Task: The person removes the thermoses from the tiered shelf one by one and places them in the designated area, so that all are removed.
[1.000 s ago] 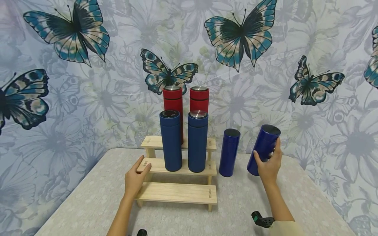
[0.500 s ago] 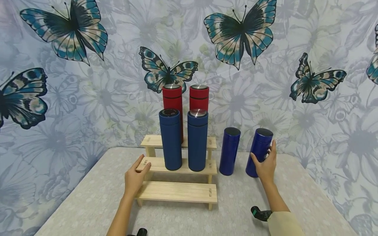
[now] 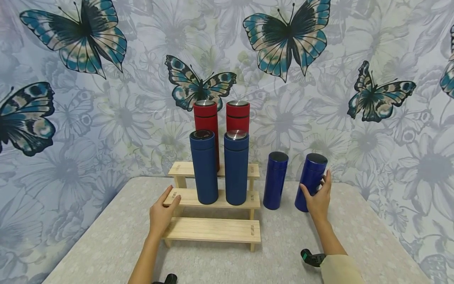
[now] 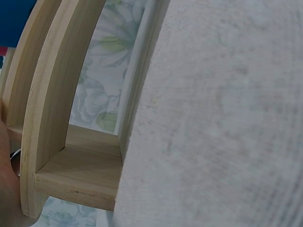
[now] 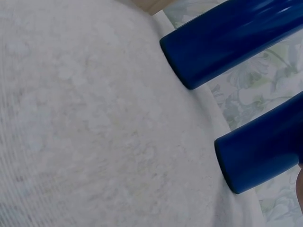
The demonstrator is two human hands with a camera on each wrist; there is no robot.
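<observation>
My right hand (image 3: 318, 198) grips a glossy blue thermos (image 3: 309, 181), thumb on its near left side and fingers round the right. This thermos stands upright on the table, and its base shows in the right wrist view. A matching glossy thermos (image 3: 275, 180) is just left of it. My left hand (image 3: 163, 213) holds the left end of the middle step of a three-step wooden display stand (image 3: 213, 230). Two matte blue thermoses, one with a black lid (image 3: 203, 167) and one with a silver lid (image 3: 236, 169), stand on that step.
Two red thermoses (image 3: 205, 118) stand on the top step, partly hidden behind the matte blue ones. Beneath everything lies a pale patterned tablecloth (image 3: 283, 244). A butterfly-print backdrop (image 3: 142, 130) rises behind the table.
The glossy thermos in my right hand has gone from tilted to upright, its top moving left and down, and has then stayed still. My left hand has kept its place on the stand.
</observation>
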